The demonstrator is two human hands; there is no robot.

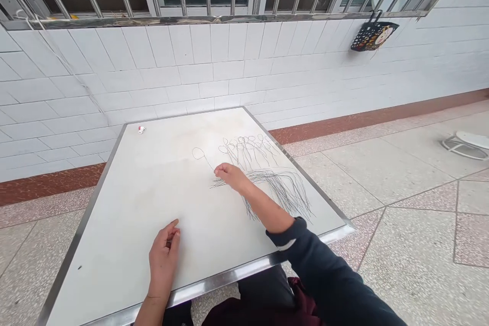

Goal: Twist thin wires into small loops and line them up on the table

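On the white table [153,183], my right hand [229,175] pinches the straight end of a thin looped wire [198,153], whose loop points to the far left. Behind that hand lies a group of similar looped wires [248,147]. A bundle of dark, bent, straight-ended wires [284,188] spreads to the right, partly under my right forearm. My left hand [166,244] rests near the table's front edge, its thumb and fingers curled but apart, with nothing visible between them.
A small red and white item [141,130] lies at the table's far left corner. A tiny dark piece [80,267] is near the left edge. Beyond stand a tiled wall [171,76] and barred windows, with a hanging bag [374,35]. A white stool [471,140] is at right.
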